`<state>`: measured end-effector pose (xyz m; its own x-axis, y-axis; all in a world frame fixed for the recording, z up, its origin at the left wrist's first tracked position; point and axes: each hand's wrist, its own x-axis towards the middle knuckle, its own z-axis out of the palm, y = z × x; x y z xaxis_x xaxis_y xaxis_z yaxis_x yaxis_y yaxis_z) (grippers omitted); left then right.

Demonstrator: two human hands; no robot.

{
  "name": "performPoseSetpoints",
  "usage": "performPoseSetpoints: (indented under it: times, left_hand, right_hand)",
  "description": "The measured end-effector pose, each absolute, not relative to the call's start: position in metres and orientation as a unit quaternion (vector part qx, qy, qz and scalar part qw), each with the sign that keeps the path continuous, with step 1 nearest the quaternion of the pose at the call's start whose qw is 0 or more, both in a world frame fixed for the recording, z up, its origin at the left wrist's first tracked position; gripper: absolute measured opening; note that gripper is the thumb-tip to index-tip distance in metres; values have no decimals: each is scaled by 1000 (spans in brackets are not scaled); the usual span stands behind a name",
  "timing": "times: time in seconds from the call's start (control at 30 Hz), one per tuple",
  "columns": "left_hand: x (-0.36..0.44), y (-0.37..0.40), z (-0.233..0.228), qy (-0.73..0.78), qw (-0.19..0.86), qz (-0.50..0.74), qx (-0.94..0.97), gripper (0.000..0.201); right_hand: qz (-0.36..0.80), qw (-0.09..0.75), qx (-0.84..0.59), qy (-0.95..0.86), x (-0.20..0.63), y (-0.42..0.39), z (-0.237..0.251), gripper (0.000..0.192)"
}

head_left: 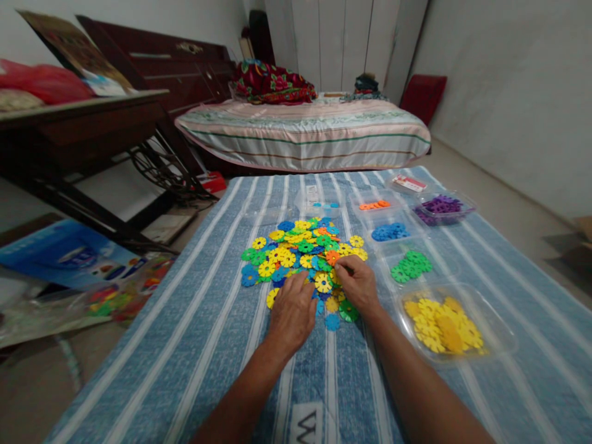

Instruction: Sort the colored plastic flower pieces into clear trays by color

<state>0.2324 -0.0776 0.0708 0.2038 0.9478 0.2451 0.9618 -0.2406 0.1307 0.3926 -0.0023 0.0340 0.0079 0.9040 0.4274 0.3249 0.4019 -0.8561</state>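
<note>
Mixed pile of snowflake discs [300, 253] observed mid-cloth on striped blue cloth [185, 345]. Left hand [292, 311] laid flat on pile's near edge, fingers loosely spread, nothing seen gripped. Right hand [358, 283] curled, fingertips pinched at yellow disc [324, 282]; firm hold cannot be told. Discs judged light, stiff plastic, notched rims; best taken by edge between thumb and finger, likely slippery when stacked. Yellow tray [502, 342] just right of right hand; green tray [444, 271] beyond. Letter "W" read on cloth label [303, 425]; other writing illegible.
</note>
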Motion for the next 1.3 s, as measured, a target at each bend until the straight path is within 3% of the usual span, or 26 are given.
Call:
performPoseSetpoints:
  times: [0.7,1.3]
  left_hand:
    - [232,-79,72,-596,28,-202,-777,9]
    - [232,-80,70,-582,17,-263,-770,19]
  right_hand:
    - [268,531,-473,-650,393,-3,35,18]
    - [275,528,-478,-646,393,-3,36,17]
